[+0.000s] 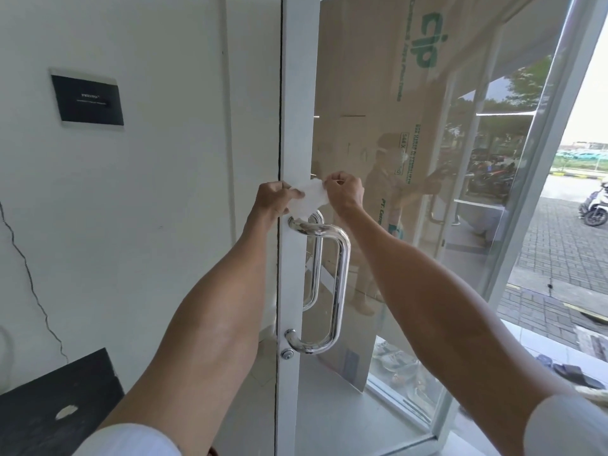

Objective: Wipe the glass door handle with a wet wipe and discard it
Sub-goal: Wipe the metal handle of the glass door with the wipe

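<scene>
A chrome D-shaped handle (342, 278) is fixed to the white frame of a glass door (297, 126). A white wet wipe (311, 195) is stretched between both hands just above the handle's top bend. My left hand (274, 197) pinches the wipe's left edge in front of the door frame. My right hand (343, 190) pinches its right edge in front of the glass. The wipe's lower edge hangs down to the handle's top mount. A second handle shows through the glass on the far side.
A white wall with a black plaque (87, 98) lies to the left, a black surface (56, 403) at lower left. Cardboard (378, 93) leans behind the glass. Outside are paving, shoes (398, 360) and a parked scooter (595, 202). A keyhole (287, 353) sits below the handle.
</scene>
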The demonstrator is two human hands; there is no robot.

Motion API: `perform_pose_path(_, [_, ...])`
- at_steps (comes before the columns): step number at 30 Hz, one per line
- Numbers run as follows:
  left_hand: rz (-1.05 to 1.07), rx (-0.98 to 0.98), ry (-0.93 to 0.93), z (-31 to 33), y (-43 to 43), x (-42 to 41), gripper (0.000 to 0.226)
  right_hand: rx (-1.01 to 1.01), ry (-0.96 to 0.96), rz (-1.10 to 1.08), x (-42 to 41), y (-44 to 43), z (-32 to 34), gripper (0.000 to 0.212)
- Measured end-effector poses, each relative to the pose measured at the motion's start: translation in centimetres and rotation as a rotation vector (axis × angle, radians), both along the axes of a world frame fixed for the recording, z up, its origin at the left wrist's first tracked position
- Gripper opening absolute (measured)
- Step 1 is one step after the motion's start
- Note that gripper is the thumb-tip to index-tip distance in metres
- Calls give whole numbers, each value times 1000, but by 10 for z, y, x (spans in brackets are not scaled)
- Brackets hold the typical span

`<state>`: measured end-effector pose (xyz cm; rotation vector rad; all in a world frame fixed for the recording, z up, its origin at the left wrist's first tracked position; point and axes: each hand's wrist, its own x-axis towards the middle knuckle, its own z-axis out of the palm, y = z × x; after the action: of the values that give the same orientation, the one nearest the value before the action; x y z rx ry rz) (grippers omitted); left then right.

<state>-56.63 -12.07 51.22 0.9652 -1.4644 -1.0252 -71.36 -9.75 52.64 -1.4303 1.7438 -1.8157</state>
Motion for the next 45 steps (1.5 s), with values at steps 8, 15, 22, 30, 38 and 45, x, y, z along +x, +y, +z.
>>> perform_pose_path(8, [54,113,-9,-13,2,6,36,17,206,-1,-13,-19,-11,10])
perform_pose_path(15, [169,178,-184,-30,-10,10,30,171,369,18,-13,-29,-26,24])
perform_pose_path(22, [257,115,-340,-34,-12,2,34,259,579,-47,-4,-24,-29,17])
perform_pose_path(30, [417,-44,-387,-33,-24,-2,10,258,787,23,19,-31,-30,42])
perform_pose_path(38, [468,-155,-382,-26,-22,-9,32,306,815,90,14,-25,-35,45])
perform_pose_path(45, [561,-184,-445,-23,-25,-17,20,246,844,133,2,-12,-39,27])
